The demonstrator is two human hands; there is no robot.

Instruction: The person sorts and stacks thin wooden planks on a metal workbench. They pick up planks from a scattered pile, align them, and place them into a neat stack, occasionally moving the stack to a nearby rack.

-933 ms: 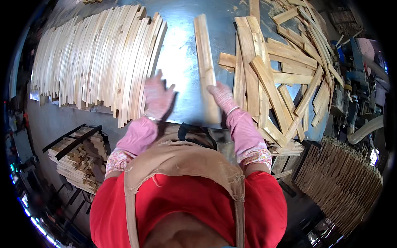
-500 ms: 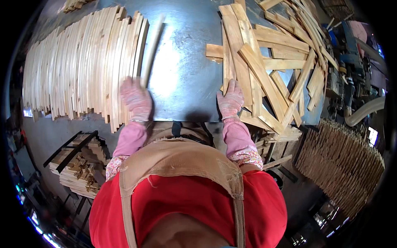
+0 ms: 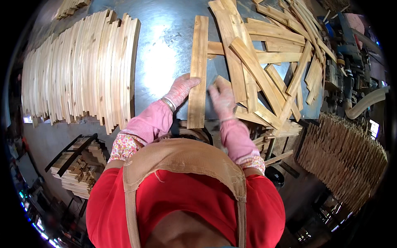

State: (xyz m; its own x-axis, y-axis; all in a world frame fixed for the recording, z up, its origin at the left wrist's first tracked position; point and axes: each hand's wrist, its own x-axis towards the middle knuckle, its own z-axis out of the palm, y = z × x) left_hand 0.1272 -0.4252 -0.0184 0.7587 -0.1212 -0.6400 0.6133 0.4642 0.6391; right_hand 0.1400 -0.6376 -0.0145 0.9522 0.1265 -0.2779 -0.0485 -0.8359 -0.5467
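Note:
A flat wooden slat (image 3: 199,49) stands lengthwise before me, its near end past the table's front edge. My left hand (image 3: 182,89), gloved, is closed on the slat's left edge, with the thumb on its upper face. To the right of the slat, my gloved right hand (image 3: 223,101) is slightly blurred, thumb and fingers apart, and it seems to hold nothing. Its fingertips are close to the loose slats (image 3: 231,49) piled crosswise on the right. On the left lies a close row of slats (image 3: 82,66) set on edge side by side.
The metal table (image 3: 159,53) has a shiny top. More slats (image 3: 72,8) lie at its far left. Below the table, a stack of wood (image 3: 78,173) sits on the left and a large bundle (image 3: 343,157) on the right. Machinery and a pale hose (image 3: 366,103) stand at the right.
My left hand has left the row and moved right onto the slat. The pale slat beside the row now stands against it. My right hand has shifted slightly left and nearer.

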